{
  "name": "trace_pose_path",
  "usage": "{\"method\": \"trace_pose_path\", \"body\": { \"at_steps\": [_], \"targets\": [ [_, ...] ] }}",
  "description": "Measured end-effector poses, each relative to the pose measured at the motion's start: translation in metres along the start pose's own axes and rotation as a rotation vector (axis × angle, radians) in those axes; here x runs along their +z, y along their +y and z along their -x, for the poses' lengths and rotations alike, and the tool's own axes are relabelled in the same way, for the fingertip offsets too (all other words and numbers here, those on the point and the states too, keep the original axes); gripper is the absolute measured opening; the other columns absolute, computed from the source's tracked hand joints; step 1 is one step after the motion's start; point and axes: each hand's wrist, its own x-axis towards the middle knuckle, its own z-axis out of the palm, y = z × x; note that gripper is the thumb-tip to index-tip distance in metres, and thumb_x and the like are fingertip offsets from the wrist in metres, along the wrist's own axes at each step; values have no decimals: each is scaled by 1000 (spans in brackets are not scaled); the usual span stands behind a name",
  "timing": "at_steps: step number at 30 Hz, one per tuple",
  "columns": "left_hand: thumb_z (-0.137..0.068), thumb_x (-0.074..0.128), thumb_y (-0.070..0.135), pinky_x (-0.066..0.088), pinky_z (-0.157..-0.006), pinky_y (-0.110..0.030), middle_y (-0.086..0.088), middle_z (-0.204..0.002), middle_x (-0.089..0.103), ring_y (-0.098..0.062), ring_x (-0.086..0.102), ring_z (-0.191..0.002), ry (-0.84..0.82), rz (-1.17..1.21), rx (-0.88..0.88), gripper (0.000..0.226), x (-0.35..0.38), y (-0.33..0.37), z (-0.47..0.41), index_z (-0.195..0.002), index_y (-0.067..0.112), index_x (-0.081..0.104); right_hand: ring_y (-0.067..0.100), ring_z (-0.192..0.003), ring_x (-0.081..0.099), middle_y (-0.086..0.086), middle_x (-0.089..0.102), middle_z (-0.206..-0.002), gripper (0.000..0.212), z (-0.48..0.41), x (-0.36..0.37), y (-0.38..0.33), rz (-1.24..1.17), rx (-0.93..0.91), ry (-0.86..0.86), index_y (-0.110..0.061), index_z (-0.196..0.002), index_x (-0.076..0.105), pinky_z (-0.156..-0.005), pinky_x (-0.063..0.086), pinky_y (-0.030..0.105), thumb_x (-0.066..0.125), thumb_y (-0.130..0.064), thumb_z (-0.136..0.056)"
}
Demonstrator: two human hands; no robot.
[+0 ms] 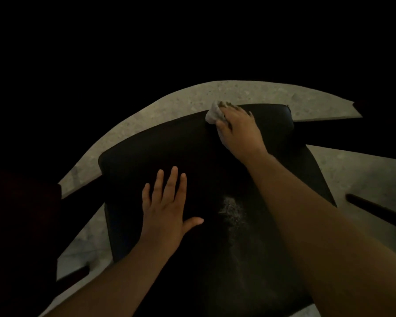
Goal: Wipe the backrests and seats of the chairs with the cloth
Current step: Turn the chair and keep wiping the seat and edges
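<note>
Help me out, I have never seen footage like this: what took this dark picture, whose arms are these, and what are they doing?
There is no machine here. A person wears one wide-angle camera on the head, looking forward and down, so you see their own two bare arms from above. Below them stands a black padded chair on a pale speckled floor. The right hand has its grip round a crumpled pale cloth and holds it against the chair's far edge. The left hand lies flat on the black padding, fingers spread, holding nothing. A whitish dusty patch shows on the padding between the arms. The rest is too dark to make out.
</note>
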Motion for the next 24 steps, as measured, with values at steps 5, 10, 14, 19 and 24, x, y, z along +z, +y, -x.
{"method": "trace_pose_path", "body": {
  "at_steps": [5,10,14,19,24],
  "targets": [
    [-82,40,76,-12,-115,-50,2,-142,-48,-25,-37,-137,-23,8,-9,106,1,0,-2,-141,26,-33,2,-138,29,-6,47,-145,44,61,5,11,-223,-111,-19,-24,-139,47,-114,21,22,54,-18,-96],
    [-82,46,74,-12,-115,-50,5,-142,-45,-23,-37,-135,-21,23,-3,107,3,1,-3,-149,25,-21,7,-127,48,-7,60,-129,39,131,-12,18,-264,-160,-139,-23,-131,58,-110,37,25,60,-15,-92],
    [-82,44,75,-13,-114,-50,3,-144,-44,-25,-36,-137,-20,17,1,107,4,0,-4,-148,26,-24,6,-97,59,-10,62,-106,29,119,-35,18,-290,-100,-13,-23,-122,62,-85,52,27,54,-22,-94],
    [-82,43,75,-13,-114,-50,0,-147,-43,-26,-36,-137,-12,3,-4,106,2,1,-3,-144,25,-28,14,-110,55,4,65,-115,28,44,-36,10,-64,-79,121,-15,-123,63,-96,34,17,53,-20,-97],
    [-83,44,75,-10,-116,-52,-2,-154,-35,-28,-30,-143,-35,1,-12,106,0,2,-4,-149,24,-22,13,-120,53,0,65,-123,26,73,-5,6,-250,26,92,-19,-114,68,-107,40,38,52,-29,-96]
  ]
}}
